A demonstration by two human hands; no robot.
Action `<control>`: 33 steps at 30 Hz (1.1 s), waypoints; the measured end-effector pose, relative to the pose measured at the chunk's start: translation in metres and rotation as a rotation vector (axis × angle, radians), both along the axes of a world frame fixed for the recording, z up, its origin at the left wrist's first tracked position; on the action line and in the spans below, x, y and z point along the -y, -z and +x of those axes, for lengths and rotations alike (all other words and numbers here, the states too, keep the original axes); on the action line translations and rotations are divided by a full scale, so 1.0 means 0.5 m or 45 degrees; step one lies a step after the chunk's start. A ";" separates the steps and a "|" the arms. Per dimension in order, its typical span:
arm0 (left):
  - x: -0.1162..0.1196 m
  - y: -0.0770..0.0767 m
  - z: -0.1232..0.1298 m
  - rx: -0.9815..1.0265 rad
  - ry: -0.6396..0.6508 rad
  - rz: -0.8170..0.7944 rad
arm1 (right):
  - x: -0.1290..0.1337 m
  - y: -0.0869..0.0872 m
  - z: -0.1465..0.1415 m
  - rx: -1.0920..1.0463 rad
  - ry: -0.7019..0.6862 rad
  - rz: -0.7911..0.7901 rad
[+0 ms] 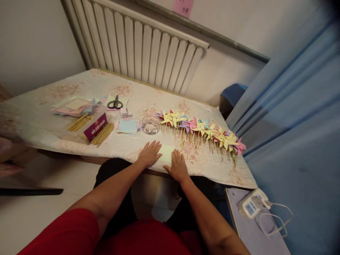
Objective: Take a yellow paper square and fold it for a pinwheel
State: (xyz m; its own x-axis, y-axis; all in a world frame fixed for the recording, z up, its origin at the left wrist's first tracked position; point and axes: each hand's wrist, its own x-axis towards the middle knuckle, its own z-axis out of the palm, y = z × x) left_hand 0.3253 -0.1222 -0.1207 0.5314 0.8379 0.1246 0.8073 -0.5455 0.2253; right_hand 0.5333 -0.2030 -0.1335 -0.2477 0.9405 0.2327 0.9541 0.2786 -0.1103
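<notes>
A pale green sheet of paper (166,153) lies flat near the table's front edge, between my two hands. My left hand (150,154) rests palm down at its left side, fingers stretched out and the thumb on the paper. On the right side, my right hand (178,166) also lies flat, fingers extended, its thumb by the lower edge. Just beyond the paper stands a round clear container (150,126) with small shiny pieces in it. A stack of square paper (128,126), light blue on top, sits to its left.
Finished paper pinwheels (200,128) on sticks line the right. At left are a box (95,126) with a purple label, wooden sticks (104,134), scissors (115,103), a small white box (125,113) and bagged paper (74,106). A power strip (251,207) sits lower right.
</notes>
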 end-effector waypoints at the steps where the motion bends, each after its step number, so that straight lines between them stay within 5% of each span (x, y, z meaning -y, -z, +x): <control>1: 0.001 -0.001 -0.002 -0.010 -0.002 0.001 | 0.005 0.003 0.008 -0.018 0.012 0.000; 6: 0.001 -0.001 -0.002 0.005 -0.017 0.009 | 0.025 0.003 0.031 -0.190 0.116 0.039; 15: 0.001 0.009 -0.005 0.040 -0.010 0.041 | -0.039 -0.023 -0.074 0.024 -0.298 -0.005; 27: -0.002 0.008 -0.007 0.023 -0.017 0.032 | -0.013 -0.007 0.017 0.062 0.000 -0.006; 33: -0.007 0.004 -0.029 0.179 -0.170 0.011 | 0.020 0.007 0.021 -0.013 0.085 0.029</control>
State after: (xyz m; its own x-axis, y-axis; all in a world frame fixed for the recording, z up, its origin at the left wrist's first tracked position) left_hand 0.3109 -0.1187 -0.1226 0.3921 0.8986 0.1970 0.8336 -0.4377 0.3370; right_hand 0.5436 -0.2128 -0.1372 -0.1818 0.9493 0.2566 0.9695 0.2166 -0.1146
